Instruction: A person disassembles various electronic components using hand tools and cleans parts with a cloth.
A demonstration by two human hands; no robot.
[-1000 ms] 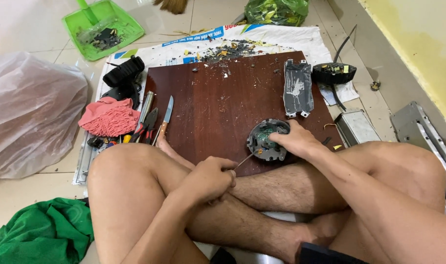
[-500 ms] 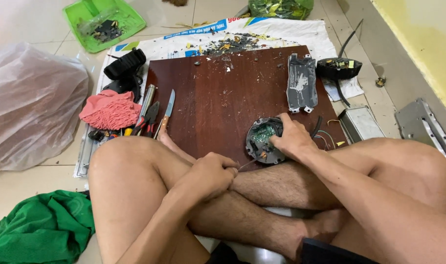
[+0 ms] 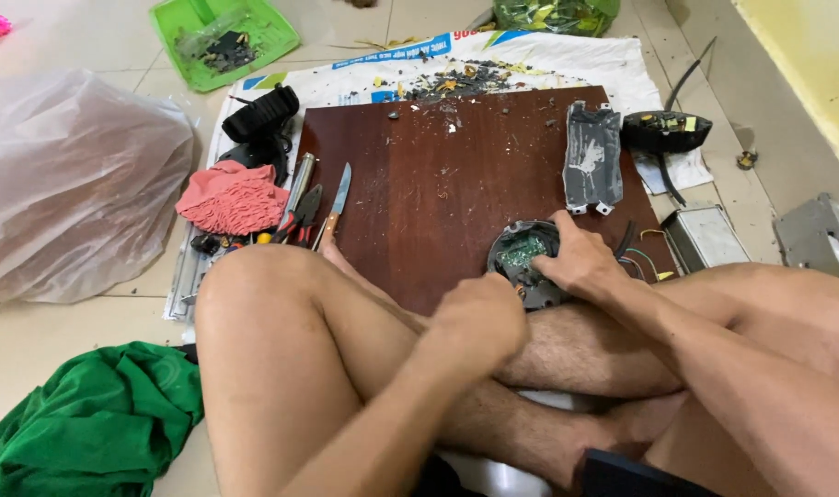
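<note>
Your hands close on the disc.
Right hand [image 3: 580,262] grips the round grey disc [image 3: 527,260] on the board [image 3: 438,193]; left hand [image 3: 479,317] fisted beside it.

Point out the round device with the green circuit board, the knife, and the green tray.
round device [image 3: 522,253], head view, on its green board.
knife [image 3: 340,191], head view, on the blade.
green tray [image 3: 274,39], head view, on its right rim.
</note>
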